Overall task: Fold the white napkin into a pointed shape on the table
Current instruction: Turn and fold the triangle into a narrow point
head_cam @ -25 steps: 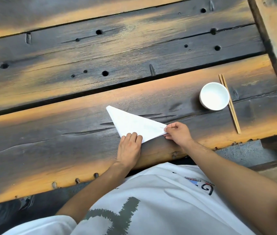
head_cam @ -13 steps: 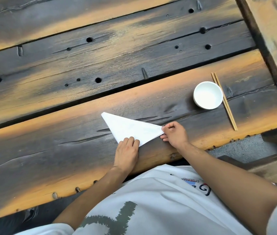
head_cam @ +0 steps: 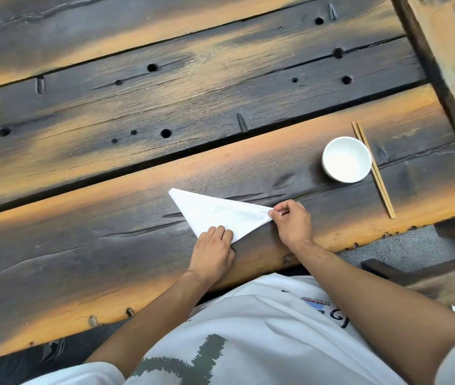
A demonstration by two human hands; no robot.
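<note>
The white napkin (head_cam: pixel 218 213) lies folded into a flat triangle on the dark wooden table (head_cam: pixel 109 245), one point aimed up and left. My left hand (head_cam: pixel 214 252) presses its near corner down with the fingers curled over the edge. My right hand (head_cam: pixel 291 222) pinches the napkin's right tip between thumb and fingers.
A white bowl (head_cam: pixel 346 159) stands to the right of the napkin, with a pair of wooden chopsticks (head_cam: pixel 373 169) lying just beyond it. The table's near edge runs close under both wrists. A wooden beam (head_cam: pixel 448 51) crosses the right side.
Both hands stay on the napkin at the same corners. The right hand's fingers have closed more tightly on the right tip. The camera view has shifted slightly.
</note>
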